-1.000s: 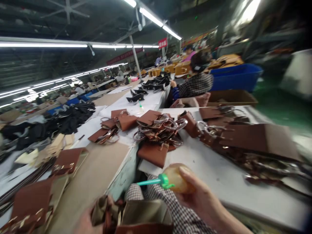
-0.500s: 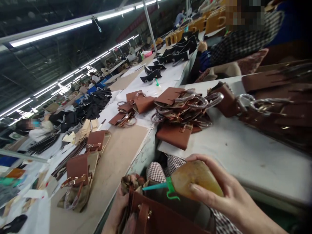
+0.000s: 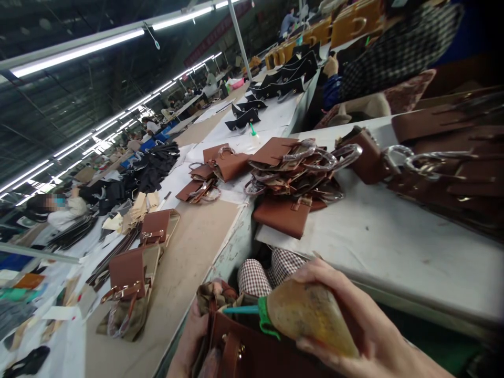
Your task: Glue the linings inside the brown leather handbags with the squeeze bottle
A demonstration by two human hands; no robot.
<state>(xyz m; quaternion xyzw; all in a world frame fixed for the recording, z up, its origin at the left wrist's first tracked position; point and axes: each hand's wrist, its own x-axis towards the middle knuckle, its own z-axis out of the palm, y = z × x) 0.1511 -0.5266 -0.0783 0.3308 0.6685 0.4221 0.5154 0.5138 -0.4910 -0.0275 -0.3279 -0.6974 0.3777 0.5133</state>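
Observation:
My right hand (image 3: 354, 315) is wrapped round a squeeze bottle (image 3: 307, 317) of yellowish-brown liquid. Its green collar carries a thin blue nozzle (image 3: 241, 310), which points left at the top edge of a brown handbag (image 3: 260, 352). The bag lies at my lap, with an olive lining and a brown strap with gold fittings. At the bag's left side my left hand (image 3: 192, 333) grips its edge; part of the fingers is hidden behind the material. Whether the nozzle tip touches the bag I cannot tell.
Stacked brown handbags (image 3: 295, 173) with wrapped handles lie at the table corner, and more bags (image 3: 444, 157) rest to the right. Two unfinished bags (image 3: 126, 273) lie on the left table. Black pieces (image 3: 281, 84) stand farther back, near a co-worker's checked sleeve (image 3: 394, 58).
The bottle has shifted slightly left and down, and its nozzle now lies nearer level over the bag's edge. My left hand keeps its hold on the bag.

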